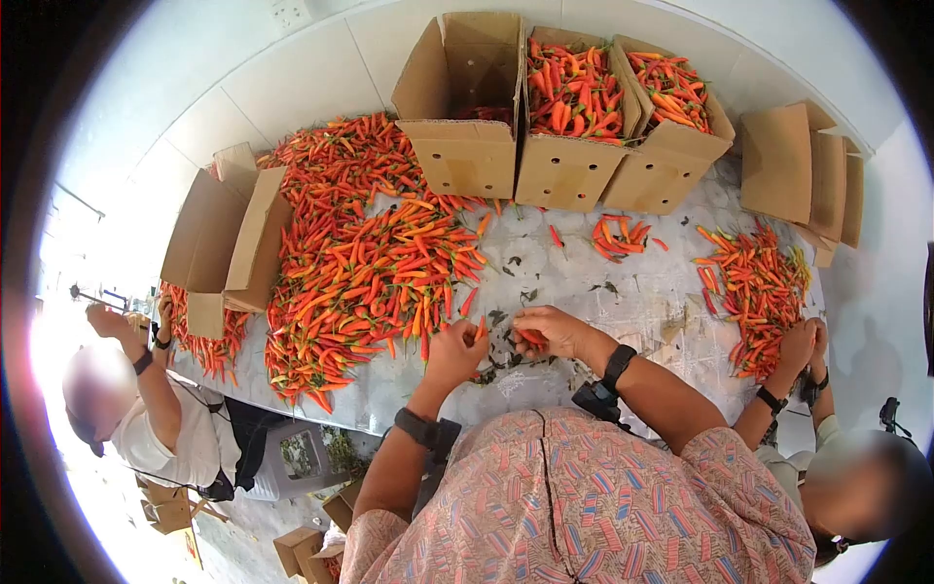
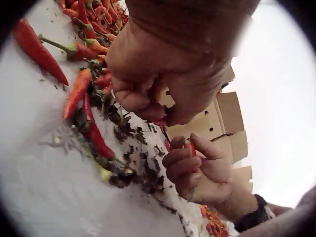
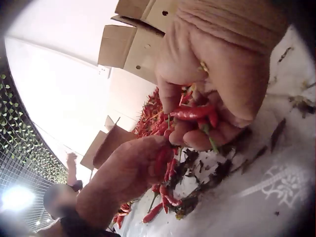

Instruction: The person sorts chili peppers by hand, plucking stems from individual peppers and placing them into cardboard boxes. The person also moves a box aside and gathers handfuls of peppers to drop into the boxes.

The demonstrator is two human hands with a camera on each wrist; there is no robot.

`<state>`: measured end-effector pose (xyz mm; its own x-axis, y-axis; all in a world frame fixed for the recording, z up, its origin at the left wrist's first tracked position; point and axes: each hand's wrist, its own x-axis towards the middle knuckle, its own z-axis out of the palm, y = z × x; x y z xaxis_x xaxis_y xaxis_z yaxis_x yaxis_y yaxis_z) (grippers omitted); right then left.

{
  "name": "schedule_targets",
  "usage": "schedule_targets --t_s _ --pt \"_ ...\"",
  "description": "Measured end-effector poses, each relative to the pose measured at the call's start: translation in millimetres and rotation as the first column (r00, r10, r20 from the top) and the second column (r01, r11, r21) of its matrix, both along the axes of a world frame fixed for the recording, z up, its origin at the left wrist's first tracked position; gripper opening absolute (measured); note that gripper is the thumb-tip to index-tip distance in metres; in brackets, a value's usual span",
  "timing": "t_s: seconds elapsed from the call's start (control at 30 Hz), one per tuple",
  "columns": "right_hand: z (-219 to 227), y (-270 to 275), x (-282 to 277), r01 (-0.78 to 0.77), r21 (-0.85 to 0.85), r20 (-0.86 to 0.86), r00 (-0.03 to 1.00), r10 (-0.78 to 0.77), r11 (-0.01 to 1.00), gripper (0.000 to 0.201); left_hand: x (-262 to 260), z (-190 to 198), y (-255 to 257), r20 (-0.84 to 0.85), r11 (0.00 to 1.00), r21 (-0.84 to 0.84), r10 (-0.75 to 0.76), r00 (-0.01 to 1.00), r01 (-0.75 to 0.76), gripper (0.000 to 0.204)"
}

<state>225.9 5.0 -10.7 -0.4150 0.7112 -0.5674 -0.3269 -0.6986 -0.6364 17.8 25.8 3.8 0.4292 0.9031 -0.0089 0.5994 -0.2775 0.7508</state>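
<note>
- left hand [image 1: 453, 354] is pinching a red chili [image 2: 159, 121]
- right hand [image 1: 551, 332] is gripping a few chilies [image 3: 193, 113]
- big ol' pile [image 1: 360, 282] is sitting at their 10 o'clock

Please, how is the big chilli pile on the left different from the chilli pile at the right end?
Size: the big left pile spreads over a much wider area; the right pile is smaller and narrower.
Nearest hand: the big left pile lies beside the wearer's left hand; the right pile, beside another person's hand.
Both mix red and orange chillies.
</note>
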Motion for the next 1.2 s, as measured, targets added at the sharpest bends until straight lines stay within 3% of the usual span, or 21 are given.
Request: schedule_targets --t_s 0.07,0.2,0.3,0.4,0.47,0.5,0.57,0.7,0.77,0.87,1.0,1.07,1.2 --pt "6.4 1.6 -5.1 -0.015 -0.002 0.019 1.0 0.015 1.0 0.017 3.1 6.0 4.9 0.08 0.976 -0.194 0.119 0.99 -0.101 0.022" --pt "14.0 4.4 -14.7 -0.028 0.005 -0.018 0.999 0.028 1.0 0.018 9.9 10.6 7.4 0.191 0.956 -0.282 0.135 0.972 -0.078 0.025" --pt "14.1 6.3 -19.8 0.007 -0.005 -0.039 0.999 -0.007 1.0 0.017 17.9 21.8 -0.4 0.195 0.959 -0.282 0.064 0.979 -0.006 0.027" --pt "2.3 7.6 -18.7 0.042 -0.004 -0.121 0.992 -0.042 0.999 0.018 18.3 24.7 -5.6 0.323 0.958 -0.279 0.025 0.946 0.07 0.028" --pt "-4.5 7.6 -15.3 0.046 0.0 -0.136 0.99 -0.045 0.999 0.016 12.5 27.0 -5.4 0.5 0.882 -0.443 0.097 0.86 0.158 0.023" --pt "-2.5 7.6 -14.0 0.04 -0.002 -0.137 0.99 -0.04 0.999 0.016 5.3 28.0 -4.2 0.499 0.882 -0.445 0.103 0.861 0.152 0.023" --pt "1.5 6.9 -11.6 0.054 -0.045 -0.044 0.997 -0.056 0.998 0.013 -15.5 30.2 1.0 0.055 0.989 -0.102 -0.101 0.993 0.106 0.021" --pt "-20.5 7.1 -1.8 0.049 -0.1 -0.09 0.994 -0.058 0.994 0.013 -40.6 14.2 -10.1 -0.122 0.982 0.036 -0.179 0.976 0.185 0.014" --pt "-25.7 7.3 0.7 -0.003 -0.063 -0.145 0.989 -0.006 0.998 0.013 -41.0 9.9 -19.6 -0.307 0.956 0.145 -0.201 0.93 0.254 0.011" --pt "-11.7 3.0 -2.6 0.046 -0.082 -0.066 0.996 -0.051 0.996 0.012 -36.1 2.2 -26.5 -0.334 0.952 0.192 -0.164 0.928 0.238 0.011" --pt "-14.6 0.7 0.4 0.046 -0.047 -0.097 0.994 -0.05 0.998 0.013 -27.8 8.4 -22.8 -0.256 0.974 0.167 -0.11 0.96 0.156 0.013" --pt "-14.2 -0.2 -0.9 0.051 -0.035 -0.04 0.998 -0.053 0.998 0.013 -22.7 9.8 -17.0 -0.145 0.997 0.075 0.012 0.989 -0.001 0.013" --pt "-7.6 0.4 -2.6 0.019 -0.03 -0.019 1.0 -0.02 0.999 0.011 2.4 16.0 -10.4 0.048 0.996 0.082 0.02 0.999 -0.024 0.014"
